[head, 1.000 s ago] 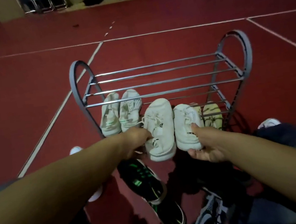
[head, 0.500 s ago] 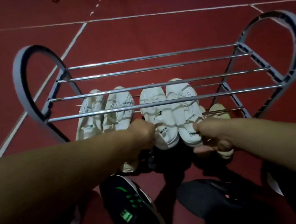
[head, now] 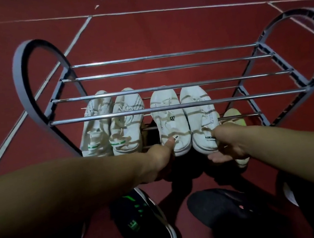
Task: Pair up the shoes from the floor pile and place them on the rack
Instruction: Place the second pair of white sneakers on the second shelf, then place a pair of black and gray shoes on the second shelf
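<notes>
A grey metal shoe rack (head: 170, 107) stands on the red floor with bare top bars. On its lower shelf sit a white knit pair with green heel tabs (head: 112, 125) at the left and a plain white pair in the middle. My left hand (head: 160, 156) grips the heel of the left white shoe (head: 169, 117), thumb on top. My right hand (head: 227, 145) holds the heel of the right white shoe (head: 199, 112), fingers underneath. A pale yellow-green shoe (head: 232, 116) lies at the shelf's right, partly hidden by my right hand.
On the floor near me lie a black shoe with green markings (head: 144, 220) and a plain black shoe (head: 216, 205). A white shoe edge (head: 289, 193) shows at the right. White court lines cross the red floor behind the rack.
The white pair has gone from in front of the rack onto the lower shelf, under the top bars. Both hands stay at the heels. My view has come closer and tilted down.
</notes>
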A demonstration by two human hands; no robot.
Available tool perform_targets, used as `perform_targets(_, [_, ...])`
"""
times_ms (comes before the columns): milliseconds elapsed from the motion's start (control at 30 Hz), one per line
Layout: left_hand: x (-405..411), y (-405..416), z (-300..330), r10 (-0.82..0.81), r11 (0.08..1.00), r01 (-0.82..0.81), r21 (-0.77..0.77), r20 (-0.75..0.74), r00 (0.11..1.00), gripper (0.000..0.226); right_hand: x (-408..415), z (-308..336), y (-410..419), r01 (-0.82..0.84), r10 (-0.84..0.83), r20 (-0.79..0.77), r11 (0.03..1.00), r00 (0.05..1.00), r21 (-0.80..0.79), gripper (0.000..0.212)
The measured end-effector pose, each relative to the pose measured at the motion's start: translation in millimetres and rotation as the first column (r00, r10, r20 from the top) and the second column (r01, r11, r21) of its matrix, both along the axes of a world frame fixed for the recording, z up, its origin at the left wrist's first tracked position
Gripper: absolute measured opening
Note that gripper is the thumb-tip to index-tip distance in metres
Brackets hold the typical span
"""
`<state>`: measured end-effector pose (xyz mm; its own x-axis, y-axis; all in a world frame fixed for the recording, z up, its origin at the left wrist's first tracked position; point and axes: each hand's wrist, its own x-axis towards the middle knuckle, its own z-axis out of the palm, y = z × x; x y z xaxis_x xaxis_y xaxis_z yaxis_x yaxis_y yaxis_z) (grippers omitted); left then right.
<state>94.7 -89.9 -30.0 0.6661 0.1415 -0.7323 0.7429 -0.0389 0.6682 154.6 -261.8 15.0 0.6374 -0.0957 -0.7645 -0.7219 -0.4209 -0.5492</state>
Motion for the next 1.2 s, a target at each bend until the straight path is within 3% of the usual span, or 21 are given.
perform_targets(100, [6.2, 4.6, -6.2, 0.05, 0.996, -0.057, 0.069, 0.094, 0.994, 0.077, 5.4, 0.5, 7.1, 0.009, -0.01, 0.012, 0.999, 1.0, 0.052, 0.024])
perform_targets(200, [10.8, 13.9, -8.8, 0.14, 0.982, -0.151, 0.114, 0.101, 0.985, 0.091, 14.0, 0.4, 18.3, -0.005, 0.003, 0.033, 0.999, 0.999, 0.054, 0.024])
perform_targets(300, [11.2, 18.8, -2.2, 0.068, 0.996, -0.07, 0.05, 0.051, 0.996, 0.057, 15.6, -2.5, 20.7, -0.068, 0.068, 0.006, 0.997, 0.998, -0.036, 0.02])
perform_targets(367, [11.6, 22.6, 0.8, -0.02, 0.999, 0.02, 0.025, 0.004, 1.0, 0.048, 15.7, -4.1, 17.6, -0.202, 0.205, 0.013, 0.969, 0.979, -0.142, 0.023])
perform_targets(500, [7.1, 30.8, 2.5, -0.153, 0.982, 0.152, 0.113, -0.001, 0.988, 0.061, 15.4, 4.2, 8.9, -0.525, 0.567, 0.006, 0.766, 0.823, -0.37, 0.032])
perform_targets(600, [-3.2, 28.2, 8.1, -0.408, 0.873, 0.394, 0.287, -0.009, 0.913, 0.077, 13.4, 3.1, 0.8, -0.539, 0.683, 0.065, 0.627, 0.727, -0.562, 0.052])
perform_targets(667, [-6.4, 29.2, 9.1, -0.626, 0.67, 0.551, 0.498, -0.021, 0.78, 0.061, 5.9, -9.5, -3.7, -0.477, 0.697, 0.152, 0.616, 0.7, -0.627, 0.058])
perform_targets(700, [-4.3, 30.9, 9.2, -0.648, 0.635, 0.547, 0.546, -0.01, 0.762, 0.053, -1.6, -17.0, -5.0, -0.43, 0.664, 0.223, 0.666, 0.713, -0.609, 0.06])
perform_targets(733, [-3.3, 32.6, 10.3, -0.714, 0.538, 0.584, 0.608, -0.039, 0.699, 0.051, -13.2, -25.4, -4.3, -0.374, 0.607, 0.307, 0.736, 0.733, -0.564, 0.062])
perform_targets(767, [-3.6, 34.7, 11.5, -0.798, 0.402, 0.647, 0.648, -0.1, 0.595, 0.05, -27.6, -35.2, -2.4, -0.306, 0.522, 0.388, 0.813, 0.759, -0.496, 0.063])
perform_targets(833, [-12.8, 30.4, 14.5, -0.923, 0.023, 0.735, 0.678, -0.267, 0.276, 0.038, -63.3, -57.5, 1.7, -0.149, 0.281, 0.536, 0.95, 0.796, -0.276, 0.062])
perform_targets(867, [-19.3, 26.5, 12.0, -0.916, -0.025, 0.767, 0.641, -0.321, 0.239, 0.03, -82.9, -72.3, 1.8, -0.085, 0.183, 0.575, 0.978, 0.797, -0.192, 0.063])
perform_targets(900, [-24.3, 22.1, 10.4, -0.914, 0.077, 0.788, 0.611, -0.272, 0.301, 0.021, -104.0, -87.5, -1.5, -0.061, 0.162, 0.569, 0.979, 0.806, -0.193, 0.066])
perform_targets(967, [-36.8, 16.0, 11.3, -0.956, -0.086, 0.754, 0.651, -0.267, 0.121, 0.027, -143.0, -121.8, -18.5, -0.185, 0.368, 0.355, 0.871, 0.859, -0.456, 0.075])
perform_targets(1000, [-36.7, 16.4, 2.3, -0.963, -0.238, 0.657, 0.715, -0.26, -0.066, 0.03, -158.9, -137.9, -30.1, -0.314, 0.488, 0.157, 0.742, 0.858, -0.592, 0.08])
perform_targets(1033, [-36.1, 15.2, -7.3, -0.946, -0.299, 0.51, 0.807, -0.182, -0.268, 0.028, -172.1, -149.7, -42.4, -0.448, 0.561, -0.045, 0.609, 0.827, -0.655, 0.085])
perform_targets(1067, [-34.8, 19.8, -14.3, -0.851, -0.348, 0.249, 0.904, -0.193, -0.488, 0.024, -177.4, -155.9, -50.2, -0.549, 0.604, -0.185, 0.5, 0.776, -0.67, 0.09])
perform_targets(1100, [-35.2, 24.8, -19.2, -0.751, -0.339, 0.039, 0.94, -0.245, -0.613, 0.019, -177.9, -157.0, -55.0, -0.613, 0.638, -0.264, 0.418, 0.724, -0.67, 0.097])
perform_targets(1200, [-40.4, 25.1, -33.7, -0.666, -0.295, -0.079, 0.952, -0.265, -0.698, 0.008, -165.3, -151.3, -62.7, -0.625, 0.703, -0.271, 0.308, 0.657, -0.717, 0.115])
